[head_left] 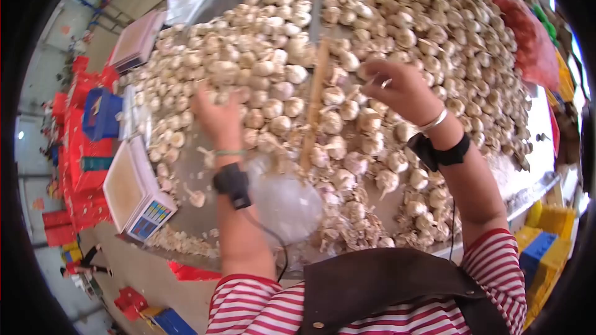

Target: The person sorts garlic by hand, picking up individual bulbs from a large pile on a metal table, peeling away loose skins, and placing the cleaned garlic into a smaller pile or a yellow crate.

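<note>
My left hand is over the left heap of garlic bulbs. Its thumb and fingers are apart, touching or just above the bulbs, and I see nothing held in it. My right hand is raised over the right heap of garlic bulbs, its fingers curled together. A small shiny spot shows at those fingers; whether it is a ring or a held thing I cannot make out. Between the heaps runs a wooden strip. A clear plastic bag or bowl lies beside my left forearm.
Two weighing scales stand along the left table edge, with a blue basket beyond them. Loose skins and roots lie near my apron. A red mesh sack rests at the right edge. Yellow and blue crates stand right.
</note>
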